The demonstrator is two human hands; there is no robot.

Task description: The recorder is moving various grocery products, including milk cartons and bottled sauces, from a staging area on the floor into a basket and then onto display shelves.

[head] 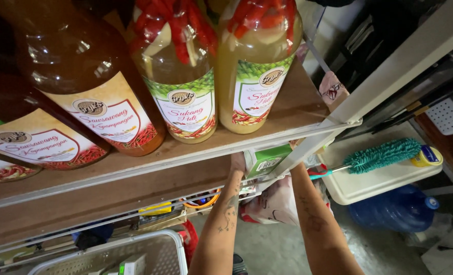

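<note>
From the head view, I reach both arms up under a wooden shelf [287, 114] that carries 2 pale bottles [185, 66] packed with red chillies. My left hand [238, 164] touches a green carton [267, 160] just below the shelf edge; its grip is hidden. My right hand sits behind the frame, so I cannot tell its state.

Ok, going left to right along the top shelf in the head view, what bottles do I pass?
Dark brown sauce bottle → second brown sauce bottle → chili vinegar bottle → yellower chili vinegar bottle.
</note>
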